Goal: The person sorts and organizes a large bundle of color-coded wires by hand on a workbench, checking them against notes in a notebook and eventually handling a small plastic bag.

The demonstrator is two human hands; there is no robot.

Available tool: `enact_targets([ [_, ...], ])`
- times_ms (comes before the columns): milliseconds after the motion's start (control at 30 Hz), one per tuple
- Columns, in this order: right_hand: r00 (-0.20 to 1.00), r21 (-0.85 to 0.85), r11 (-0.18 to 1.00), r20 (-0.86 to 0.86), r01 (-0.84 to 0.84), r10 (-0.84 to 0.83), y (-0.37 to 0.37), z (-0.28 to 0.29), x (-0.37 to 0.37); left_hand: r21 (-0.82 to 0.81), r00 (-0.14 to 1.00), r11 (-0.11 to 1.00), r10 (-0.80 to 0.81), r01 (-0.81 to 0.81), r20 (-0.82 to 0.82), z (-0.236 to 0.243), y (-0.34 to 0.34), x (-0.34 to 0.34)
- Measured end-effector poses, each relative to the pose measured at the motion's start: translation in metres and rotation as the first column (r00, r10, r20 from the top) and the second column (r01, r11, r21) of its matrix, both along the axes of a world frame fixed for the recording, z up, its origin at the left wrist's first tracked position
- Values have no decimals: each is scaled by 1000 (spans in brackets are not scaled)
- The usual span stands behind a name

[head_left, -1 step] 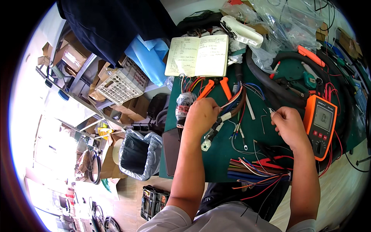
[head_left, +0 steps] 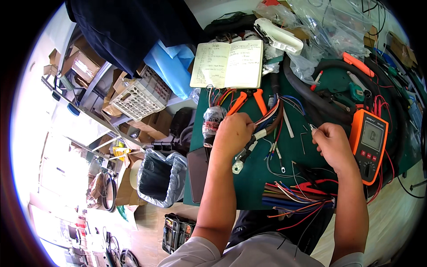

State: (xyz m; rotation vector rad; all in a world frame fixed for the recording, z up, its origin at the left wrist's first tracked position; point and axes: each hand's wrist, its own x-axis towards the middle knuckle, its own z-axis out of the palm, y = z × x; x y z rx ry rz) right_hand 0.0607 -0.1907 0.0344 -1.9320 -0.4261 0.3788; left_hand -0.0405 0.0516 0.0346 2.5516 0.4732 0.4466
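My left hand (head_left: pixel 233 133) is closed on wires from a multicoloured bundle (head_left: pixel 271 111) at the table's middle, beside a plastic-wrapped connector (head_left: pixel 212 120). A thick cable end with a metal lug (head_left: pixel 238 165) hangs below it. My right hand (head_left: pixel 331 144) pinches a thin wire end (head_left: pixel 313 127), left of an orange-and-black multimeter (head_left: pixel 368 133). Behind my left hand lie orange-handled pliers (head_left: pixel 259 100) and an open notebook (head_left: pixel 242 62). Near the front edge are more coloured wires (head_left: pixel 289 200) with red and black clips among them.
The green tabletop (head_left: pixel 209 178) carries thick black cables (head_left: pixel 300 82), clear bags (head_left: pixel 329 26) and tools at the back and right. Left of it are a lined bin (head_left: pixel 162 178), shelving with cartons (head_left: pixel 84 64), a white crate (head_left: pixel 133 100) and an open toolbox (head_left: pixel 173 233) on the floor.
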Motion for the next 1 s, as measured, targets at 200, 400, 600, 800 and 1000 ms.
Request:
enact_targets([
  [200, 1000, -7, 1000, 8, -3, 3, 0, 0, 0, -25, 999, 998, -52, 52, -14, -1, -3, 2],
  [400, 1000, 1, 1000, 10, -9, 9, 0, -1, 0, -10, 998, 999, -48, 48, -28, 0, -4, 3],
  [600, 1000, 7, 1000, 20, -11, 10, 0, -1, 0, 29, 999, 999, -22, 23, -31, -2, -4, 3],
  [800, 1000, -4, 1000, 11, -1, 1, 0, 0, 0, 42, 999, 999, -19, 20, -36, 0, -7, 2],
  [1000, 1000, -6, 1000, 16, 0, 0, 0, 0, -1, 56, 1000, 998, 1, 1, -26, 3, -10, 1],
])
